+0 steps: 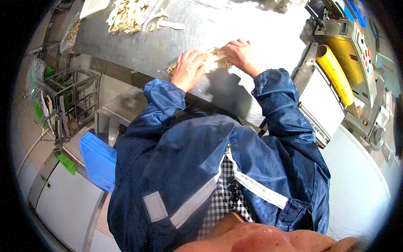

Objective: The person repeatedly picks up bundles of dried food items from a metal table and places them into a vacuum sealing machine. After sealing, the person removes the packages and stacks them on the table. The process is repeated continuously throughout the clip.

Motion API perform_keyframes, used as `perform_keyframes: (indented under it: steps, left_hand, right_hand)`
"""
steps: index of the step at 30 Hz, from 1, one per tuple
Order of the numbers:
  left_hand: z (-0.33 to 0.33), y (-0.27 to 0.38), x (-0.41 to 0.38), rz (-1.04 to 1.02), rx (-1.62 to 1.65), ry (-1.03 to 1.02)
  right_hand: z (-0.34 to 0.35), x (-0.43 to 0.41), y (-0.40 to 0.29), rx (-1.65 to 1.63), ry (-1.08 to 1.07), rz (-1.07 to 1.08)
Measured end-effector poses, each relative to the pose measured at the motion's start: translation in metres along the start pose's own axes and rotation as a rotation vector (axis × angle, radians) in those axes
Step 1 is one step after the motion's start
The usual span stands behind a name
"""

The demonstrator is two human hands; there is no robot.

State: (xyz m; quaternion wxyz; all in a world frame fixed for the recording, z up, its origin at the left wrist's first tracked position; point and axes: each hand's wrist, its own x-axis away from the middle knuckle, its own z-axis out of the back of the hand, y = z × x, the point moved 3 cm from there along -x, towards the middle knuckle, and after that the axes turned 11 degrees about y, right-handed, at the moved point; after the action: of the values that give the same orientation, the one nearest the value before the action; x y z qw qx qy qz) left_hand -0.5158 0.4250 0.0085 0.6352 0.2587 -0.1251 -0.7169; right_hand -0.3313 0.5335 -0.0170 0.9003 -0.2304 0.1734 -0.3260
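Note:
A bundle of pale, dried strips, perhaps sliced mushroom (215,60), lies on the steel table (126,50) near its front edge. On the bundle's left end rests my left hand (189,67), fingers spread over the strips. My right hand (242,55) grips the other end with bent fingers. Farther back on the left lies a larger pile of similar pale strips (127,15), with a few loose pale pieces (170,24) beside it. The undersides of the strips are hidden by my hands, and bright glare washes out the table behind them.
A white tray (93,7) and a clear bag (70,36) lie at the table's left corner. A yellow tube (335,74) leans by a metal machine (346,53) on the right. Below left are a metal rack (74,97) and a blue plastic basket (97,160).

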Motion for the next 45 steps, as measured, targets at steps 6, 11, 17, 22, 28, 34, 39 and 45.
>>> perform_keyframes:
  steps: [6,11,17,22,28,34,39,45]
  left_hand:
    - [0.000,-0.008,0.004,0.009,0.038,-0.049]
    - [0.003,-0.014,0.002,0.091,0.070,0.036]
    - [0.005,-0.011,0.006,0.054,0.009,-0.096]
    - [0.002,-0.013,0.006,0.069,0.019,-0.065]
    - [0.030,-0.025,0.005,0.148,0.011,0.007]
    - [0.058,-0.081,0.087,0.961,0.161,0.214]
    - [0.051,-0.055,0.103,1.117,0.314,0.294]
    - [0.038,0.016,0.004,0.191,0.016,0.129]
  right_hand:
    - [0.004,0.002,0.011,-0.281,0.007,-0.114]
    - [0.006,0.019,0.054,-0.558,0.131,-0.379]
    - [0.009,0.018,0.028,-0.571,0.043,-0.295]
    - [0.014,0.014,0.011,-0.158,-0.062,-0.164]
    - [0.020,0.016,0.039,-0.428,0.107,-0.359]
    - [0.024,0.045,0.087,-0.173,0.059,-0.706]
    - [0.050,0.030,0.039,-0.349,0.137,-0.566]
    - [0.029,0.028,-0.005,-0.258,-0.143,-0.467]
